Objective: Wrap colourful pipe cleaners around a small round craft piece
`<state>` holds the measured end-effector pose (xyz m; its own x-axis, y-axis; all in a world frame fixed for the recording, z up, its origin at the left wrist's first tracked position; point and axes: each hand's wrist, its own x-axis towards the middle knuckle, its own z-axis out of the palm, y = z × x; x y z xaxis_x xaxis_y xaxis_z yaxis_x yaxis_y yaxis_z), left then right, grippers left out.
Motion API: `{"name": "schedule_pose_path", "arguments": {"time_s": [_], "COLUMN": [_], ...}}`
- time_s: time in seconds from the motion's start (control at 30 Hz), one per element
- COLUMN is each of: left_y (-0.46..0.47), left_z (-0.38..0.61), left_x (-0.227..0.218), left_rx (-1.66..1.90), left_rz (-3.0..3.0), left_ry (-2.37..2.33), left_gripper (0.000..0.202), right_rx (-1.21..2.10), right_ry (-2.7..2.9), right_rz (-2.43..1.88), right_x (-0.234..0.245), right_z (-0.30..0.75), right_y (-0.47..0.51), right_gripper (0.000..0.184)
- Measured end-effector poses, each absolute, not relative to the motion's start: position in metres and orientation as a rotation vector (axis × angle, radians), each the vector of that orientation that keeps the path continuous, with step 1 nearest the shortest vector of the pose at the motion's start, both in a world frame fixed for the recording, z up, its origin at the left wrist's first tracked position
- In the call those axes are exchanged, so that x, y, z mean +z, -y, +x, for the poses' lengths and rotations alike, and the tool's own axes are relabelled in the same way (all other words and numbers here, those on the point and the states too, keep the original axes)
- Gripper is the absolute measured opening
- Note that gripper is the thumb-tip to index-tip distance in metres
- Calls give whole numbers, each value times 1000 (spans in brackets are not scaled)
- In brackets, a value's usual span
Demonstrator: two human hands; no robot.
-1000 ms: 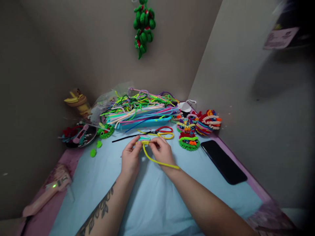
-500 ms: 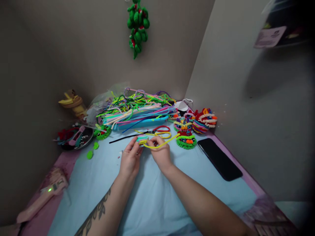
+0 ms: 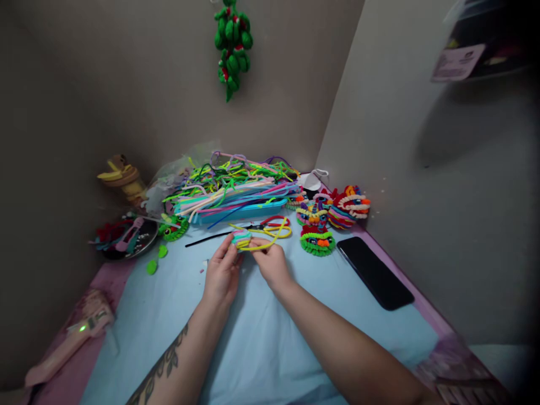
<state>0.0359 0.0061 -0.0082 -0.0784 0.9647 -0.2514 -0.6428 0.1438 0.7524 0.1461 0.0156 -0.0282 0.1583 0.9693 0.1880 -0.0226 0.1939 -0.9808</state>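
Note:
Between my hands is a small coil of pipe cleaners [image 3: 242,238] in pink, turquoise and yellow bands. My left hand [image 3: 224,267] pinches its left side with closed fingers. From its lower edge a loose yellow pipe cleaner [image 3: 270,245] runs right and bends upward. My right hand [image 3: 270,261] is closed at the coil's right side, on the yellow pipe cleaner where it leaves the coil; its fingertips are partly hidden. Just beyond lie scissors [image 3: 276,226] with red and yellow handles, and a black pipe cleaner [image 3: 206,238].
Loose pipe cleaners heap over a blue tray [image 3: 240,212] at the back. Finished pipe-cleaner figures [image 3: 317,242] and a black phone [image 3: 375,273] lie to the right. At left are a glue gun [image 3: 70,343] with a green light, a metal bowl [image 3: 147,239] and green felt-like pieces [image 3: 152,266].
My right hand has shifted slightly left, closer to the coil. The yellow pipe cleaner's free end now points up instead of out to the right.

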Motion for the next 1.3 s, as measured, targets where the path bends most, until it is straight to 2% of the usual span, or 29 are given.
{"name": "schedule_pose_path", "arguments": {"time_s": [0.17,0.33,0.63,0.73,0.9,1.07,1.2,1.27,1.3], "left_y": [-8,-9,-5,-6,-14,-15,-10,-8,-7], "left_z": [34,34,33,30,24,24,25,26,26], "left_x": [-8,-8,-17,-17,-12,-3,1,2,2], "left_rx": [1430,1433,1433,1460,1544,1508,1484,1482,1481], "left_rz": [480,520,882,936,646,429,412,411,412], "left_ry": [-884,-891,-1193,-1266,-1159,-989,-920,-887,-873], "left_gripper": [47,50,51,51,46,43,41,40,40], "right_rx": [1085,1151,857,886,1196,1198,1175,1085,1013], "right_ry": [1012,1019,987,946,768,497,814,1037,1123], "right_rz": [-1042,-1042,-1224,-1181,-922,-879,-840,-906,-974], "right_x": [-34,-31,-27,-18,-7,-7,-9,-10,-10], "right_z": [141,140,144,147,160,176,172,165,161], "right_y": [-13,-10,-12,-8,-11,-22,-16,-10,-7], "right_gripper": [14,26,27,25,30,35,42,50,48]}}
